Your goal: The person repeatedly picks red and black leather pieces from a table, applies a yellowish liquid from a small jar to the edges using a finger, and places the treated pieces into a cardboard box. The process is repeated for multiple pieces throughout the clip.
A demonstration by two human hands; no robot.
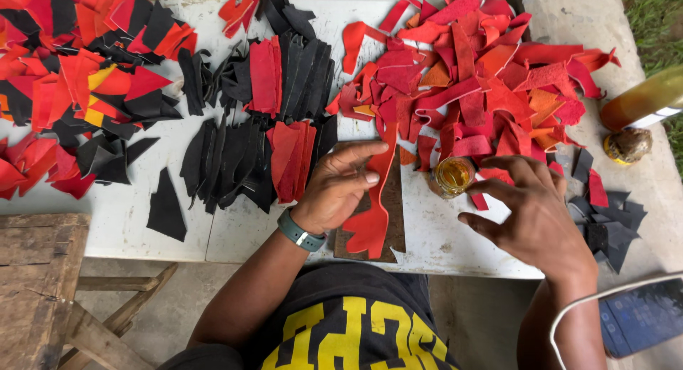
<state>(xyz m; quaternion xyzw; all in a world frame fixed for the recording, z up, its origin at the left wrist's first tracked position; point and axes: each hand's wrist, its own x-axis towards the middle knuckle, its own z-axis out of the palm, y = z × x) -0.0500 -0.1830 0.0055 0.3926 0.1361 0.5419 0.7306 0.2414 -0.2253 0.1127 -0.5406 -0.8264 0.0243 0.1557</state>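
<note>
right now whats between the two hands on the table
In the head view, a small open jar of amber liquid stands between the left hand and the right hand, with bare white table nearer the person.

The left hand [334, 188] presses its fingers [359, 176] on a red leather strip [371, 217]; a small amber jar [454, 175] sits just beyond the right hand's [535, 217] spread fingertips.

A phone [644, 315] with a lit blue screen lies at the lower right. At the right edge lies an amber bottle [644, 99] bearing a white label [658, 116].
</note>
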